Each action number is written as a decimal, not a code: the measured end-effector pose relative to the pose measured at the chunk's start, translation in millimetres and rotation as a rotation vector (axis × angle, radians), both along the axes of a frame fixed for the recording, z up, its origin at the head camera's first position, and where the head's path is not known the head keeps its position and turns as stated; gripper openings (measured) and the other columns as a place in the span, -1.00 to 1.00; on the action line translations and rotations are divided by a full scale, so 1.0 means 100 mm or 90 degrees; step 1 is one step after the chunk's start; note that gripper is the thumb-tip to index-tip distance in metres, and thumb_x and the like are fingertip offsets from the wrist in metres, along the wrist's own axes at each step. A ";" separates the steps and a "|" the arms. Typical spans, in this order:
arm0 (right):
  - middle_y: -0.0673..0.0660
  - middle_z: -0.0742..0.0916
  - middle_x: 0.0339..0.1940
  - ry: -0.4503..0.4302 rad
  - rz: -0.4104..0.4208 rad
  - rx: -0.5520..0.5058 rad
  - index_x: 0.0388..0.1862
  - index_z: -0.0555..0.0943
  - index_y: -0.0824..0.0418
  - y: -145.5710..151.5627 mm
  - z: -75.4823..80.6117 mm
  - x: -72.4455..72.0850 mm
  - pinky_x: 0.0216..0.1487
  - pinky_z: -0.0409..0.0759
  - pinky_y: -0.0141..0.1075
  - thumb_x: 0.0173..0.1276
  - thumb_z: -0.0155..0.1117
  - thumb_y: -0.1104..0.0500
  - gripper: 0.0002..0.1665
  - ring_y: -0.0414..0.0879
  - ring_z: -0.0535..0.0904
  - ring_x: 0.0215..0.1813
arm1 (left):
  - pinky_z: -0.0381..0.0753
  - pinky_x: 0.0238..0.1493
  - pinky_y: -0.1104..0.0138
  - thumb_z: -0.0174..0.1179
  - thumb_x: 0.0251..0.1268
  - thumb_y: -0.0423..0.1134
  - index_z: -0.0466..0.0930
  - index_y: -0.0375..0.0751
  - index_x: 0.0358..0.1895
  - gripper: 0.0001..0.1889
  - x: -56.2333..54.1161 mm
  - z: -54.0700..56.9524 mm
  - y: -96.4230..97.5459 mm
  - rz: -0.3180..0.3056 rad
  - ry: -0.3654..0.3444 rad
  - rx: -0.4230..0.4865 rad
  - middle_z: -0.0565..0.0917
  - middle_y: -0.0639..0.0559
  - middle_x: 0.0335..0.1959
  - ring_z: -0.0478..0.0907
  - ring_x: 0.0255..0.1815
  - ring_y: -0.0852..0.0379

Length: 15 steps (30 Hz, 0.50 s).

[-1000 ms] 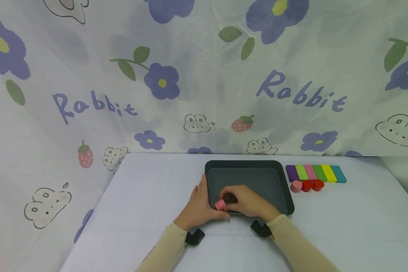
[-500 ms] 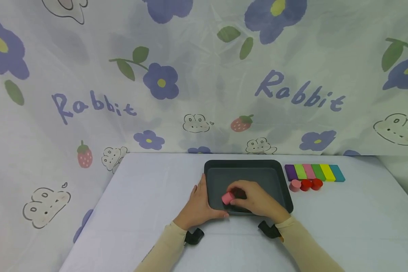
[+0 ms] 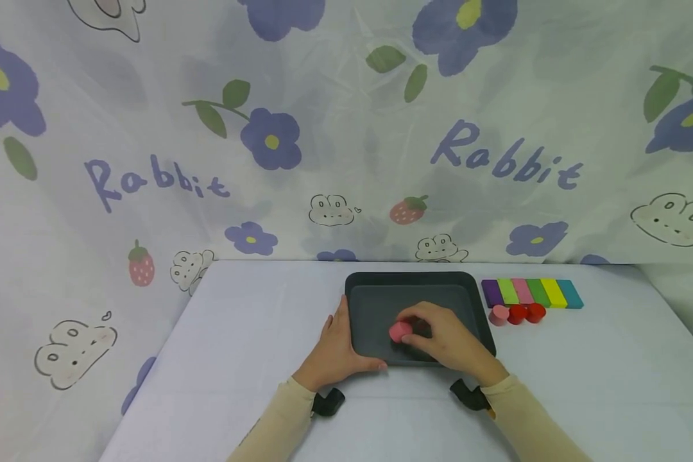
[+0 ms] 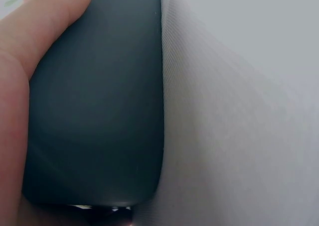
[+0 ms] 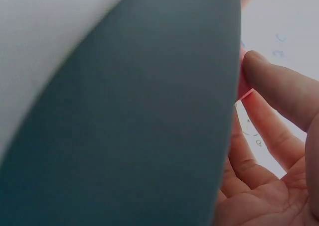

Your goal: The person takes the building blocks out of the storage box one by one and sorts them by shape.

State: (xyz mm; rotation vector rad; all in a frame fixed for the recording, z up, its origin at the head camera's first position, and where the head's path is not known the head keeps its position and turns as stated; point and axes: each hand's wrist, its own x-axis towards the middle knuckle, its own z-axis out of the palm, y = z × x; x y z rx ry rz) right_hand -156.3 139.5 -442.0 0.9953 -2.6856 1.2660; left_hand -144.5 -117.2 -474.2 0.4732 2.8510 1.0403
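Observation:
A dark grey rectangular baking pan (image 3: pixel 473 278) sits on the white table. My left hand (image 3: pixel 333 351) braces its front left corner, fingers straight along the left side and thumb along the front wall. The left wrist view shows that thumb (image 4: pixel 50 17) lying against the pan's outer wall. Over the front middle of the pan, my right hand (image 3: pixel 447 335) pinches a pink cylinder block (image 3: pixel 400 331) between thumb and fingers. In the right wrist view the pan's wall hides most of the pink block (image 5: pixel 243 81).
Right of the pan, several coloured rectangular blocks (image 3: pixel 524 292) lie side by side in a row. In front of them stand a pink cylinder (image 3: pixel 499 314) and two red cylinders (image 3: pixel 518 314). A patterned cloth (image 3: pixel 335 128) hangs behind the table.
My right hand has moved right and slightly back with the pink block, from near the pan's front left corner towards its middle. The left hand has kept its place at the pan.

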 end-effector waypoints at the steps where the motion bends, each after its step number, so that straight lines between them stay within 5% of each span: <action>1: -0.05 0.68 -0.01 0.004 -0.003 0.000 0.11 0.64 0.18 0.01 0.01 0.00 0.01 0.66 -0.07 0.33 0.46 0.16 -0.61 -0.16 0.61 -0.06 | -0.17 0.57 -0.07 0.56 -0.24 0.35 -0.44 -0.36 0.60 0.58 0.00 0.00 0.00 0.000 -0.001 0.001 -0.18 -0.23 0.65 -0.08 0.63 -0.07; 15: -0.08 0.68 0.01 0.020 -0.060 -0.004 0.11 0.68 0.15 0.16 0.03 0.06 -0.04 0.68 -0.07 0.30 0.49 0.15 -0.60 -0.20 0.61 -0.06 | -0.17 0.57 -0.06 0.53 -0.21 0.38 -0.46 -0.36 0.60 0.57 0.00 -0.02 -0.01 -0.003 -0.005 -0.006 -0.20 -0.22 0.65 -0.06 0.62 -0.07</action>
